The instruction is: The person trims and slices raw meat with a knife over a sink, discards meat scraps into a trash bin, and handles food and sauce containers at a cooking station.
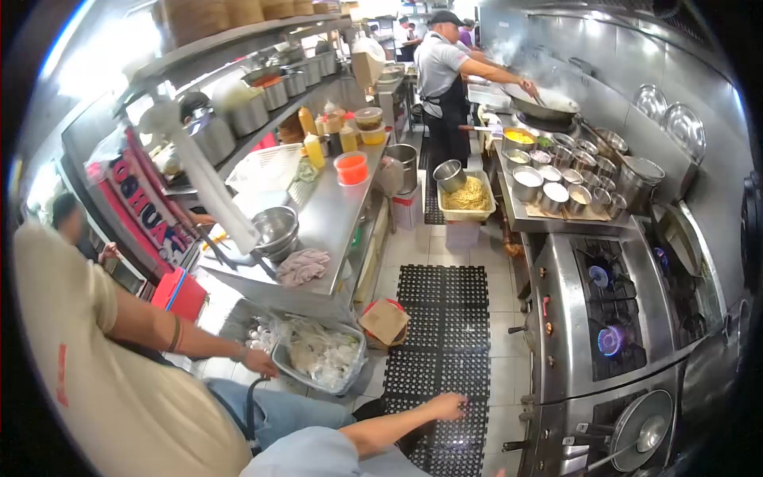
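My left hand reaches out from a light blue-grey sleeve at the bottom of the view, above the black perforated floor mat. Its fingers look loosely curled, and nothing shows in them. Of my right hand only a fingertip shows at the bottom edge, so its state is hidden. Nearest on the left is a grey tub lined with plastic that holds pale, bagged contents. A person in a beige shirt stands close at my left, with one hand beside that tub.
At right is a stove with lit burners and a wok. Metal containers crowd the counter beyond it. A steel table stands left. Ahead, a person in an apron works at a steaming wok, near a noodle tub.
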`<state>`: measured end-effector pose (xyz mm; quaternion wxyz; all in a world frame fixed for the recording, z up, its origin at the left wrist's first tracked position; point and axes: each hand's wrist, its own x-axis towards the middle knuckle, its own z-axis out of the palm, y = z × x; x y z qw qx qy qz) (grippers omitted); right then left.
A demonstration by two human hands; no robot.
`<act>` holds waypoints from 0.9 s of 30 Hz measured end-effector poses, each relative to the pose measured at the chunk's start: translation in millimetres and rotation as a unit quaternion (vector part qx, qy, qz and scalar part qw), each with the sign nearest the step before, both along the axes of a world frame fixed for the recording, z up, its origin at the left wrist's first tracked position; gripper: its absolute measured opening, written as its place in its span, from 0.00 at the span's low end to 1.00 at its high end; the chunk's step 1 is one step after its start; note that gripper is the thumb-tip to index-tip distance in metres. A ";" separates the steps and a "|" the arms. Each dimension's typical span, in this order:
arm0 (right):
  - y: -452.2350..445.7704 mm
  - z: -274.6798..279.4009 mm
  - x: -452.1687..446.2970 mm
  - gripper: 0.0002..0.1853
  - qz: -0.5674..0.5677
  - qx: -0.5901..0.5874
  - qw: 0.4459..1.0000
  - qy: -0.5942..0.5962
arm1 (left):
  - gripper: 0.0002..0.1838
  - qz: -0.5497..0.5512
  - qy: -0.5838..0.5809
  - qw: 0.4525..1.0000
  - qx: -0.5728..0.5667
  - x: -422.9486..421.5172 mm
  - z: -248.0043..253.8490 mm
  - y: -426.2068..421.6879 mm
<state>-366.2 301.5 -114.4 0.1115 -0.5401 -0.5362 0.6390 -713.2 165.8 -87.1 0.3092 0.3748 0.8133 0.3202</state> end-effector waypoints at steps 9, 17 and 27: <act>187.0 -82.4 -335.0 0.18 -0.315 -0.170 0.912 0.200 | 0.25 0.169 -0.105 0.979 -0.047 -155.2 2.6 -34.7; 289.2 -193.5 -495.8 0.29 -0.559 -0.243 0.691 0.389 | 0.25 0.211 -0.110 0.957 -0.167 -300.7 -57.4 -64.5; 291.0 -281.2 -511.0 0.17 -0.552 -0.140 0.660 0.489 | 0.23 0.312 -0.163 0.914 -0.202 -490.4 12.4 53.5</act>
